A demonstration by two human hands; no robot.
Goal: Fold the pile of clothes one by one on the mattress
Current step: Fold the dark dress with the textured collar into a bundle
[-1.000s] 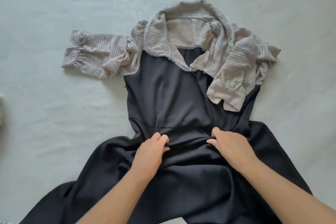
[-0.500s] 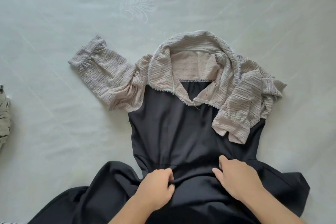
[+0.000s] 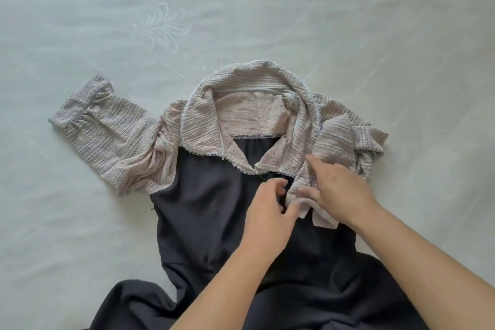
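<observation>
On dress (image 3: 214, 211), both hands seemingly pinch cuff edge (image 3: 305, 206); mattress (image 3: 375, 35) w/ room around.

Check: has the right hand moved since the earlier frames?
Yes. The right hand has gone from the dress's waist seam up the bodice, toward the collar, and now holds the crumpled sleeve's cuff.

dress (image 3: 214, 211) lies on mattress (image 3: 80, 21); both hands over its chest.

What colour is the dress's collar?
Pale beige-pink lace collar, on a dark dress; head view.
</observation>
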